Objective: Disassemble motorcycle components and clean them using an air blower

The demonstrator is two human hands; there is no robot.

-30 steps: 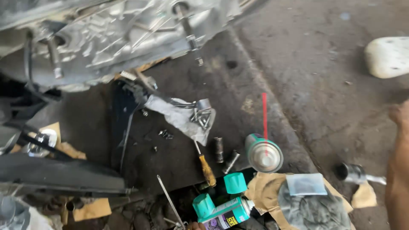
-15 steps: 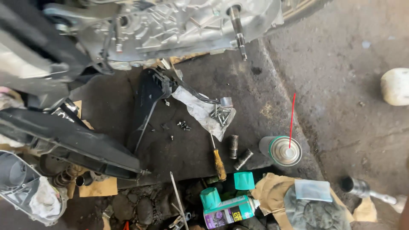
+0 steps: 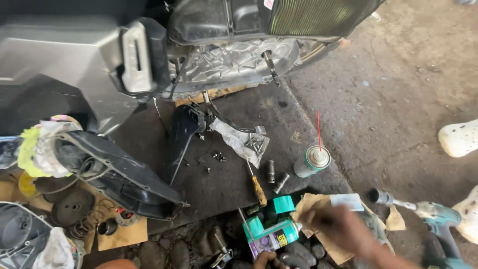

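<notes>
Our right hand [image 3: 343, 226], blurred so we cannot tell its grip, hovers over crumpled brown paper [image 3: 318, 219]. Our left hand [image 3: 269, 259] shows only fingertips beside the teal spray can with purple label [image 3: 271, 236].

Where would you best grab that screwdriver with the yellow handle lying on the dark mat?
Take the yellow-handled screwdriver by its thick handle, the end nearest the person, coming down from above. It lies flat on the dark mat with its thin shaft pointing away toward the crumpled plastic bag of bolts, so the handle probably gives the surest hold.
</notes>
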